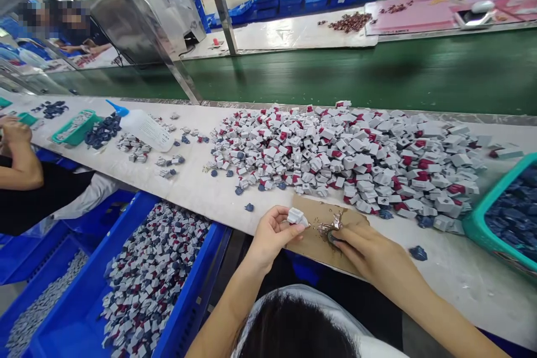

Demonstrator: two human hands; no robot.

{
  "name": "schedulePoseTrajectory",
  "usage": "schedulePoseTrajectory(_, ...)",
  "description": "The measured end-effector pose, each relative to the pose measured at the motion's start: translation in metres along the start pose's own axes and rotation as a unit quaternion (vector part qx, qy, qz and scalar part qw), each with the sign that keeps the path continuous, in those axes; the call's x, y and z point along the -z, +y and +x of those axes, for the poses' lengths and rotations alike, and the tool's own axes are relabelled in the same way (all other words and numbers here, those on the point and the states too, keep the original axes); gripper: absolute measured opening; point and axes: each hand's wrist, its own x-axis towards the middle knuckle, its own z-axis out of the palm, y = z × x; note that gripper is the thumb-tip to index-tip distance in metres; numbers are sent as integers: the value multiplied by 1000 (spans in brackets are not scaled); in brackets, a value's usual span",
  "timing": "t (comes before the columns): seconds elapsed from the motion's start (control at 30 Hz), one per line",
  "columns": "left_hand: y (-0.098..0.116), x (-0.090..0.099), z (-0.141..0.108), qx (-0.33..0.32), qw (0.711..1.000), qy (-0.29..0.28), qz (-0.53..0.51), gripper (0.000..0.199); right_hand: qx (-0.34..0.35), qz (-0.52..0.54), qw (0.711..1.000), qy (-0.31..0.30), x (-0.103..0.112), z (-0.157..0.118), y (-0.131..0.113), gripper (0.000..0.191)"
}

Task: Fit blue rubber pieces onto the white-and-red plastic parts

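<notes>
My left hand (272, 236) pinches a small white plastic part (297, 216) between thumb and fingers, just above a sheet of brown cardboard (319, 240). My right hand (361, 249) rests on that cardboard and holds a small dark blue part (333, 236) against it. Shiny smears of glue (328, 225) streak the cardboard between my hands. Beyond them spreads a large heap of white parts with red pieces (335, 159). A few loose dark blue parts (418, 253) lie on the white belt near my right hand.
A blue bin of assembled parts (153, 277) stands below the belt at left, and a teal basket of dark blue parts (503, 218) sits at right. A glue bottle (145, 130) lies on the belt. A co-worker's arm (20, 162) reaches in at left. A green conveyor (335, 70) runs behind.
</notes>
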Motion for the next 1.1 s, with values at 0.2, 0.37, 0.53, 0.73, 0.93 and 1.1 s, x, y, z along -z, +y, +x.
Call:
schedulePoseTrajectory(0.2, -2, -2, -2, -12, 1000, -3, 19, 39, 38, -55, 998, 12, 2, 2, -4, 32)
schedulePoseTrajectory(0.37, 0, -5, -6, -10, 1000, -5, 13, 38, -45, 91, 993, 52, 16, 9, -10, 22)
schedulePoseTrajectory(0.53, 3, -12, -14, -20, 999, -34, -33, 36, -125, 260, 948, 132, 36, 20, -33, 16)
schedulePoseTrajectory(0.73, 6, -17, -20, -37, 996, -66, -45, 32, -87, 266, 946, 161, 45, 28, -49, 10)
schedulePoseTrajectory(0.93, 5, -18, -23, -50, 996, -69, -30, 32, -44, 254, 962, 94, 54, 28, -44, 11)
schedulePoseTrajectory(1.1, 3, -19, -24, -73, 995, -63, -2, 31, -9, 244, 970, 19, 66, 31, -38, 24)
